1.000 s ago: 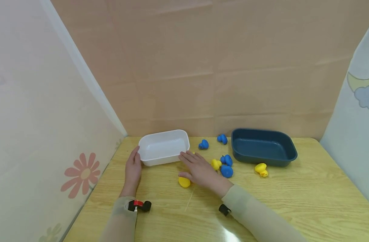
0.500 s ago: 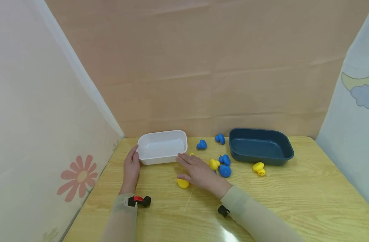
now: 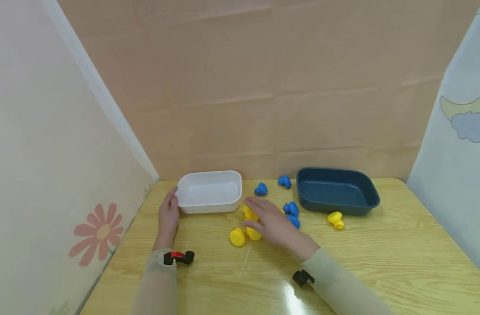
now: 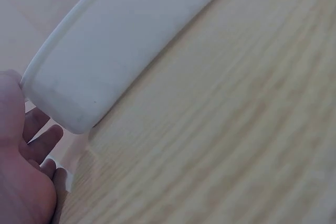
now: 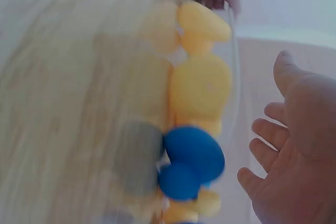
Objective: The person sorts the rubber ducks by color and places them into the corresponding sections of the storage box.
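My left hand (image 3: 169, 217) rests against the left end of the white tray (image 3: 210, 208), its fingers along the outside of the wall. In the left wrist view the thumb side lies at the rim of the tray (image 4: 100, 51). My right hand (image 3: 275, 223) is over the middle of the table, fingers spread, holding nothing. Beside and partly under it lie several yellow rubber ducks (image 3: 237, 237). The right wrist view shows the palm (image 5: 310, 156) apart from a yellow duck (image 5: 199, 85) and a blue duck (image 5: 193, 153).
Blue ducks lie to the right of the white tray, one blue duck (image 3: 261, 189) near its right end and another (image 3: 285, 181) farther back. A dark blue tray (image 3: 334, 206) stands at the back right, with a yellow duck (image 3: 336, 220) in front. Cloth walls enclose the wooden table (image 3: 381, 262).
My right hand has drawn back to the right from the white tray's near corner, uncovering several yellow ducks. The white tray sits slightly straighter. My left hand stays at its end.
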Demonstrator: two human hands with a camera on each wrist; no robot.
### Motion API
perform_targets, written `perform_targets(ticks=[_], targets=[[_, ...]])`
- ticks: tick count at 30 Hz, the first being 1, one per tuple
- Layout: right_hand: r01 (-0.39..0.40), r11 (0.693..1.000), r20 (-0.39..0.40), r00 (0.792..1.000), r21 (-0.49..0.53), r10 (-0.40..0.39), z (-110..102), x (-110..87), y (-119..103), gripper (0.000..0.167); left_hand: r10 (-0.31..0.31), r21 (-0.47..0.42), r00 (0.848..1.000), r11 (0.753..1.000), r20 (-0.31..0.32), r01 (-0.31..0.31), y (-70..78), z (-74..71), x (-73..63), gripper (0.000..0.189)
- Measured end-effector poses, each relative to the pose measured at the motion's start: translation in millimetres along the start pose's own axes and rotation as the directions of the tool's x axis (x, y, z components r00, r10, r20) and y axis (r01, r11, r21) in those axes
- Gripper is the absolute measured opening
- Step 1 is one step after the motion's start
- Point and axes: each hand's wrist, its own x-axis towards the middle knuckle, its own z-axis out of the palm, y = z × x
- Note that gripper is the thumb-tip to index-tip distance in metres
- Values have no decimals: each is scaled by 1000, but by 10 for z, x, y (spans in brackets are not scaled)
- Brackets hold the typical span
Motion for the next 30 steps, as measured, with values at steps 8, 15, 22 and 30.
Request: perform_targets(ticks=[8, 15, 22, 30], targets=[[-127, 977, -54, 989, 171, 138, -269, -174, 220, 69, 7, -49, 1000, 999, 19, -6, 14, -38, 52, 54], [-209, 957, -70, 971, 202, 227, -378, -296, 468, 68, 4, -55, 1000, 999, 26, -3, -5, -18, 47, 54], [-242, 944, -81, 961, 224, 266, -422, -415, 607, 68, 1, -33, 1000, 999, 29, 0, 0, -37, 27, 55], [-228, 960, -51, 970, 166, 239, -354, -417, 662, 69, 16, -39, 999, 999, 39, -15, 7, -40, 31, 55]])
